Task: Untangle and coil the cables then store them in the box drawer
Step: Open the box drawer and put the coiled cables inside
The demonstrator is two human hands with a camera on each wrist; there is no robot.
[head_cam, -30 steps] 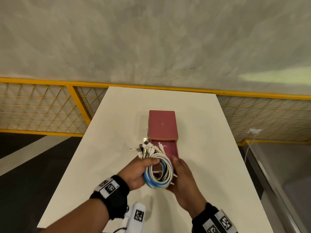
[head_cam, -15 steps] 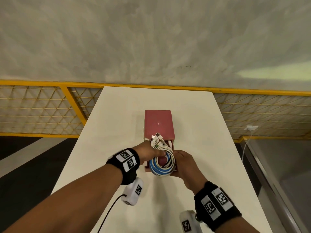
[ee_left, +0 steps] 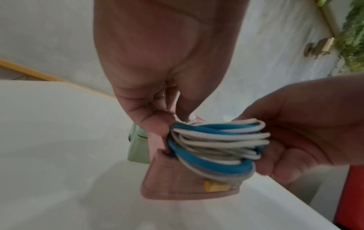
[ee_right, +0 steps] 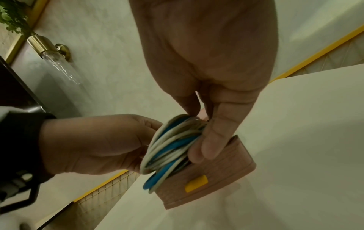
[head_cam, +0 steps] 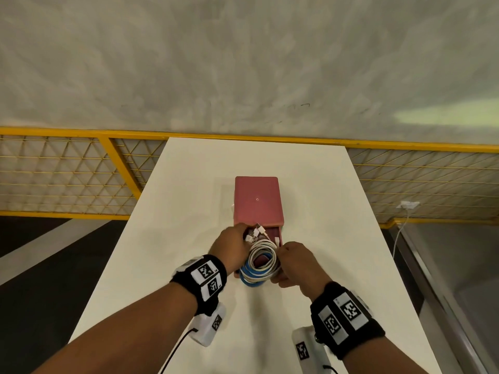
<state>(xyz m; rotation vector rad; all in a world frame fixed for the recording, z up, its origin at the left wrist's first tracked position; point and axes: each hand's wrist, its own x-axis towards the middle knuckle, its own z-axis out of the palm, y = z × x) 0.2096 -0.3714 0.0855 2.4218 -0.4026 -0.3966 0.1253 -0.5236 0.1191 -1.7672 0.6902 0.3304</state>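
A red box point(head_cam: 258, 201) stands mid-table with its drawer point(head_cam: 278, 234) pulled out toward me. A coil of white and blue cables point(head_cam: 261, 265) sits in the drawer, its rim sticking up above the walls and its plugs point(head_cam: 255, 232) bunched at the far left. My left hand point(head_cam: 244, 238) grips the coil's left side by the plugs. My right hand point(head_cam: 283, 255) grips the right side. In the left wrist view the cable coil point(ee_left: 216, 146) rises out of the pink drawer point(ee_left: 177, 179), which has a yellow tab point(ee_left: 215, 186). The right wrist view shows my fingers point(ee_right: 212, 140) curled along the cable coil point(ee_right: 171, 149).
The white table point(head_cam: 337, 238) runs back to a yellow mesh railing point(head_cam: 67, 179) and a grey wall. A white plug with a cord point(head_cam: 409, 205) hangs on the railing at the right. In the left wrist view a pale green object point(ee_left: 138, 147) sits beside the box.
Both hands carried the coil forward from the table's near part and lowered it into the open drawer. The plugs now lie close to the box's front.
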